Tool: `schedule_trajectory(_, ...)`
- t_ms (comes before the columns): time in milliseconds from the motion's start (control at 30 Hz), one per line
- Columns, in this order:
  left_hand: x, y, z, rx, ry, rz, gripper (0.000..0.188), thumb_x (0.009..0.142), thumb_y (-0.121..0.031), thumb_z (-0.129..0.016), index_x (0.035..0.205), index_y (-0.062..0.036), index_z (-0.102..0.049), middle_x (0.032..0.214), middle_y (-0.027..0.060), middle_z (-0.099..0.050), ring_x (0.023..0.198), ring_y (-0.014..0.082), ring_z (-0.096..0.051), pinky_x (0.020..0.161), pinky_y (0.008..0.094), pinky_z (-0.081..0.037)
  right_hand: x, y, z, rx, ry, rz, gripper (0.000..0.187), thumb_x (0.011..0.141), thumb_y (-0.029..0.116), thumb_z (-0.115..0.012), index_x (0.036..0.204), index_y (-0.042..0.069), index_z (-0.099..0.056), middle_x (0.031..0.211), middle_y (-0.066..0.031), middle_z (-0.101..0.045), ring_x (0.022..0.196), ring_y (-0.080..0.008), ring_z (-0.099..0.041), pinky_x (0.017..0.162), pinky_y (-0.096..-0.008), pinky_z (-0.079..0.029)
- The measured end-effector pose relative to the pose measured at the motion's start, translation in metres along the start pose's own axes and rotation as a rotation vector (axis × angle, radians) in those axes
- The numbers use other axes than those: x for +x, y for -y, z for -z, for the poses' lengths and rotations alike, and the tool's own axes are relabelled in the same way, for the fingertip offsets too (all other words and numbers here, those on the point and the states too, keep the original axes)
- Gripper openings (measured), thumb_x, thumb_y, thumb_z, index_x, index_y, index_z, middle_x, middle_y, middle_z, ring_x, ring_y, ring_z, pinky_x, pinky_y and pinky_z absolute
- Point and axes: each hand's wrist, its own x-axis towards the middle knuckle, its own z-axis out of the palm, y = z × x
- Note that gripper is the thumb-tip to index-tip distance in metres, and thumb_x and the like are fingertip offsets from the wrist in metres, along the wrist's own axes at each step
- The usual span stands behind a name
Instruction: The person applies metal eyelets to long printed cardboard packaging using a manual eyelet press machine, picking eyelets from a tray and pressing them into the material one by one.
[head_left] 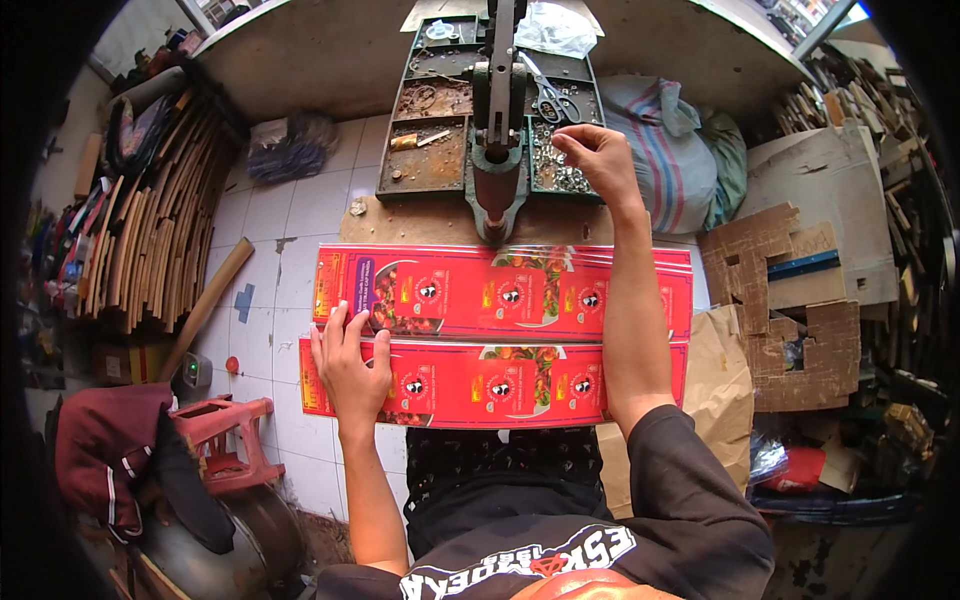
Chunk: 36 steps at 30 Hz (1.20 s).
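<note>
– Where are the red printed sheets?
– Across the near side of the tabletop, past its left and right edges.
– And the hands?
– The left hand lies on the sheets' left end, fingers spread wide. The right hand is at the near right corner of the tray, thumb and fingertips narrow; whether they pinch anything, I can't tell
</note>
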Motion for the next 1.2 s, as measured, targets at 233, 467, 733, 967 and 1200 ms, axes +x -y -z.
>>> schedule_trajectory(233, -0.001, 0.001, -0.002, -0.005, -0.008, 0.000, 0.035, 0.087, -0.025, -0.066, 0.114, -0.0034, -0.066, 0.134, 0.0173, -0.055, 0.128, 0.0339, -0.050, 0.116, 0.0529, -0.025, -0.002, 0.008, 0.000, 0.122, 0.217, -0.017, 0.018, 0.087, 0.011, -0.072, 0.101, 0.000, -0.074, 0.085, -0.0039, -0.071, 0.075, -0.0073, -0.063, 0.069, -0.0230, -0.052)
schedule_trajectory(467, -0.001, 0.002, -0.001, -0.006, -0.016, 0.005, 0.035, 0.086, -0.025, -0.067, 0.113, -0.0034, -0.066, 0.134, 0.0172, -0.055, 0.127, 0.0332, -0.051, 0.116, 0.0524, -0.025, -0.005, 0.014, -0.003, 0.234, 0.471, -0.070, 0.019, 0.085, 0.007, -0.071, 0.102, -0.001, -0.067, 0.085, -0.0010, -0.066, 0.075, -0.0063, -0.060, 0.069, -0.0220, -0.050)
schedule_trajectory(733, -0.001, 0.001, -0.001, -0.009, -0.012, 0.005, 0.035, 0.086, -0.025, -0.067, 0.114, -0.0036, -0.066, 0.134, 0.0172, -0.055, 0.127, 0.0329, -0.051, 0.116, 0.0524, -0.025, -0.009, 0.019, -0.012, 0.284, 0.614, -0.113, 0.019, 0.083, 0.005, -0.073, 0.099, 0.000, -0.065, 0.086, -0.0012, -0.067, 0.077, -0.0071, -0.062, 0.071, -0.0221, -0.051)
schedule_trajectory(967, 0.000, 0.001, 0.000, -0.015, -0.011, 0.012, 0.034, 0.086, -0.025, -0.067, 0.113, -0.0035, -0.066, 0.134, 0.0177, -0.055, 0.127, 0.0332, -0.051, 0.116, 0.0528, -0.025, -0.010, 0.022, -0.019, 0.162, 0.768, -0.190, 0.019, 0.084, 0.012, -0.075, 0.096, -0.001, -0.070, 0.082, -0.0006, -0.067, 0.073, -0.0073, -0.061, 0.068, -0.0225, -0.051)
schedule_trajectory(1200, 0.000, 0.003, -0.001, -0.028, -0.024, 0.006, 0.034, 0.086, -0.025, -0.067, 0.113, -0.0038, -0.066, 0.134, 0.0178, -0.056, 0.127, 0.0334, -0.051, 0.116, 0.0530, -0.025, -0.013, 0.020, -0.026, 0.114, 0.837, -0.153, 0.014, 0.084, 0.011, -0.074, 0.092, -0.001, -0.070, 0.079, 0.0003, -0.067, 0.074, -0.0062, -0.060, 0.069, -0.0231, -0.050)
